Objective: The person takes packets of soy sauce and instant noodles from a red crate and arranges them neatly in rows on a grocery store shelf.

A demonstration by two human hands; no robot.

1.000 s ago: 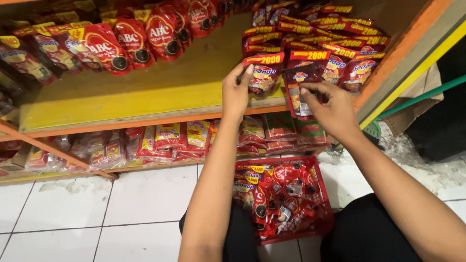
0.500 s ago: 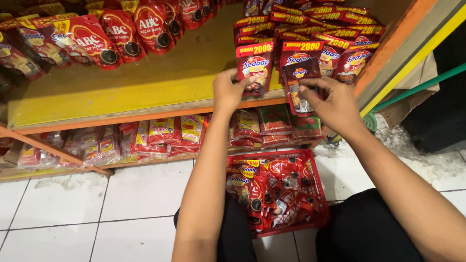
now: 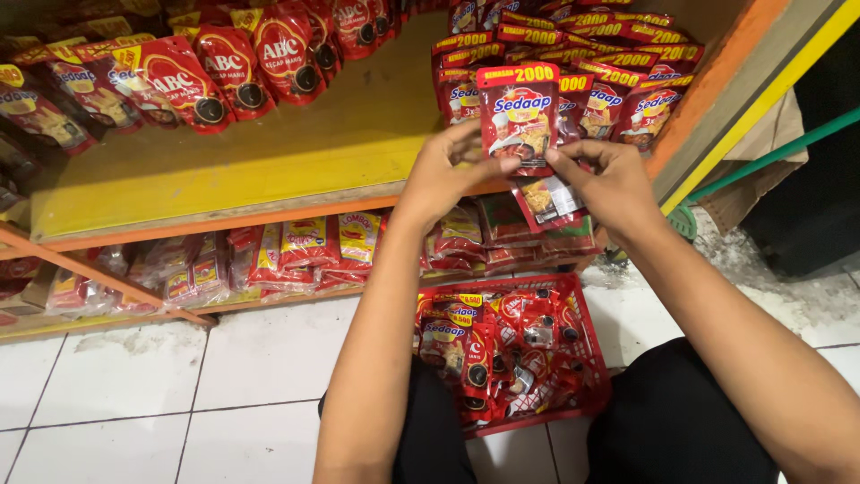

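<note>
Several red sauce pouches already stood in rows on the yellow shelf (image 3: pixel 269 170) while we pinched one pouch (image 3: pixel 518 116) between our left hand (image 3: pixel 443 175) and right hand (image 3: pixel 609 179) at its front edge, with many left in the red basket (image 3: pixel 596 376).

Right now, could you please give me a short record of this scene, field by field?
Setting: yellow shelf with orange edge, above white tiled floor
Left hand: grips the left edge of a red sachet, held upright
Right hand: pinches the same sachet's lower right edge
Behind sachet: row of matching sachets on the shelf
Left of shelf: red sauce pouches, lying overlapped
Below hands: red basket filled with red packets, on the floor between the person's knees
Lower shelf: more packets
</note>
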